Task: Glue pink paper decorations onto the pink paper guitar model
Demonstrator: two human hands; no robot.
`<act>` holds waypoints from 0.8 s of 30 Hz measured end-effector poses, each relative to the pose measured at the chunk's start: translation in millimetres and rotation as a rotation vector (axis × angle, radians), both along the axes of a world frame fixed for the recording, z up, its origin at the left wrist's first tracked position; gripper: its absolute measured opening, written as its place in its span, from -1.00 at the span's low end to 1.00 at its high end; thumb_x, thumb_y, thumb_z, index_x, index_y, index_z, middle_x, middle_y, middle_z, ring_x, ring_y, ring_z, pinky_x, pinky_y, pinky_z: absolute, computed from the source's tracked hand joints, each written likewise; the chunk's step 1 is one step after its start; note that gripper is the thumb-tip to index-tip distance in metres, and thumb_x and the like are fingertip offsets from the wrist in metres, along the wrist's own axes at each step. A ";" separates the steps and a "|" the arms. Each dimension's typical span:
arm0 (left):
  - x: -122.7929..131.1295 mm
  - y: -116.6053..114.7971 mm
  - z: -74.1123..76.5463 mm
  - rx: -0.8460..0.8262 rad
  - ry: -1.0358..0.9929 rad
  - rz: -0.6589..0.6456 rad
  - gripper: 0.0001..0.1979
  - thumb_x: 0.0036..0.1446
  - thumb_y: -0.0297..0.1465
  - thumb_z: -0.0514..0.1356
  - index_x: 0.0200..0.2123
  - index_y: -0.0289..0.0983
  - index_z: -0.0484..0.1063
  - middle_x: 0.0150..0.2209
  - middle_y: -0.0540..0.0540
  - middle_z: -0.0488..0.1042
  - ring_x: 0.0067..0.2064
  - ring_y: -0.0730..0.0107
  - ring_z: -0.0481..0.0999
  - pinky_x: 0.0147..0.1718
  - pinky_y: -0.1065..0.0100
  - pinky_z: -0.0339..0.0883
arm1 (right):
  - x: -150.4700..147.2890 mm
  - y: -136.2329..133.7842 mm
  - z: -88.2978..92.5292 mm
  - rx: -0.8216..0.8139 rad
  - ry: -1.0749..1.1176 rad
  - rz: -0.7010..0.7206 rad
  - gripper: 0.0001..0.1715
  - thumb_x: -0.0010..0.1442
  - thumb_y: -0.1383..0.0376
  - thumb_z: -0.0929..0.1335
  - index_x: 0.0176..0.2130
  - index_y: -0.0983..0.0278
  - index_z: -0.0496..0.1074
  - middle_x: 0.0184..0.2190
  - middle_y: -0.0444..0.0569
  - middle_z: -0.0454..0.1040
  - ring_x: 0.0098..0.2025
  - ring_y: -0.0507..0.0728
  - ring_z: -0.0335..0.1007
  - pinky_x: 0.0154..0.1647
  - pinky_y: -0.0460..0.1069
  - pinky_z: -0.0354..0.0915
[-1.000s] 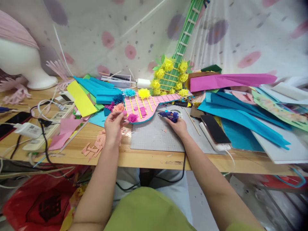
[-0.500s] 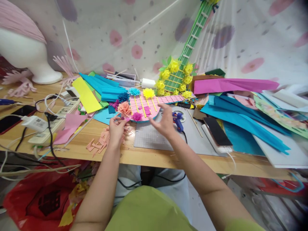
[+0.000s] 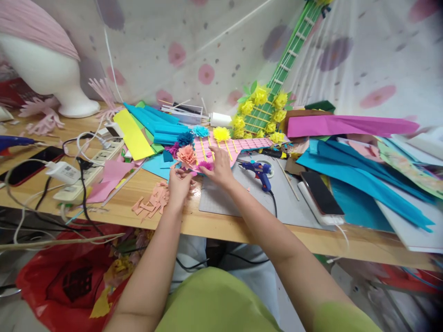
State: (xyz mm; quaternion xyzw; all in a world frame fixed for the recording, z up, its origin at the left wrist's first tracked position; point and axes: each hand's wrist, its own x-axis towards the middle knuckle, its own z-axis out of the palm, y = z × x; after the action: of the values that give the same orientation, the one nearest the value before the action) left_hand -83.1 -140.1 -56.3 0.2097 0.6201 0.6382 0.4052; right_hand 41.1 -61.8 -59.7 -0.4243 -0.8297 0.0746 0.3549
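A pink paper guitar [image 3: 204, 145] with yellow strips and paper flowers lies on the table in front of me. My left hand [image 3: 179, 184] is closed in a pinch at the guitar's near edge, with a small magenta paper piece [image 3: 194, 174] at its fingertips. Just above that hand is a salmon paper flower [image 3: 186, 157]. My right hand [image 3: 221, 168] reaches over the guitar body, thumb and fingers apart, beside a magenta paper flower [image 3: 206, 165]. Its fingers partly cover small magenta pieces on the body.
A blue glue gun [image 3: 261, 171] stands on the grey cutting mat [image 3: 221, 198], its cord running forward. Salmon paper scraps [image 3: 152, 200] lie by my left wrist. A power strip [image 3: 78, 184] with cables sits left; a phone [image 3: 321, 192] and blue paper sheets [image 3: 360, 170] lie right.
My right hand has moved left over the guitar body, towards my left hand. The left hand keeps its pinch. The glue gun shows more fully, and the whole view has shifted slightly.
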 end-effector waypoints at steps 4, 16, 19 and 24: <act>5.8 8.6 -9.9 -0.029 0.061 -0.035 -0.59 -0.21 -0.44 0.30 -0.39 -0.19 0.08 -0.61 0.20 0.29 -0.69 0.53 0.36 -0.70 0.54 0.12 | 3.1 6.6 -0.9 -0.040 -0.013 -0.008 -0.26 0.04 0.10 0.36 0.15 0.29 0.17 0.03 0.18 0.27 0.08 0.33 0.14 0.12 0.21 0.09; 6.5 17.3 -24.8 -0.174 0.436 0.022 -0.65 -0.19 -0.40 0.28 -0.42 -0.18 0.10 -0.55 0.14 0.32 -0.52 0.44 0.42 -0.49 0.44 0.20 | 3.2 7.2 -2.9 -0.080 0.029 0.004 -0.31 0.03 0.12 0.37 0.12 0.27 0.21 0.03 0.16 0.28 0.09 0.31 0.14 0.13 0.19 0.11; 8.3 15.4 -21.6 -0.208 0.496 0.013 -0.68 -0.17 -0.37 0.26 -0.43 -0.17 0.11 -0.54 0.12 0.34 -0.50 0.41 0.43 -0.48 0.43 0.18 | 3.2 7.0 -2.7 -0.085 0.030 0.007 -0.31 0.03 0.13 0.37 0.12 0.29 0.21 0.04 0.17 0.28 0.10 0.31 0.14 0.13 0.19 0.11; 12.0 14.5 -17.5 -0.209 0.526 0.028 -0.68 -0.16 -0.38 0.25 -0.45 -0.17 0.09 -0.55 0.13 0.34 -0.48 0.42 0.42 -0.45 0.41 0.20 | 3.0 6.4 -2.1 -0.078 0.010 0.002 -0.31 0.03 0.15 0.37 0.12 0.30 0.21 0.04 0.17 0.27 0.10 0.31 0.14 0.14 0.19 0.11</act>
State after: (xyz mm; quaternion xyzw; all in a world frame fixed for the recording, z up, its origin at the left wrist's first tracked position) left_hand -71.1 -125.6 -73.8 0.3166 0.7693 0.5000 0.2407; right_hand 44.1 -55.4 -61.8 -0.4366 -0.8248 0.1093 0.3423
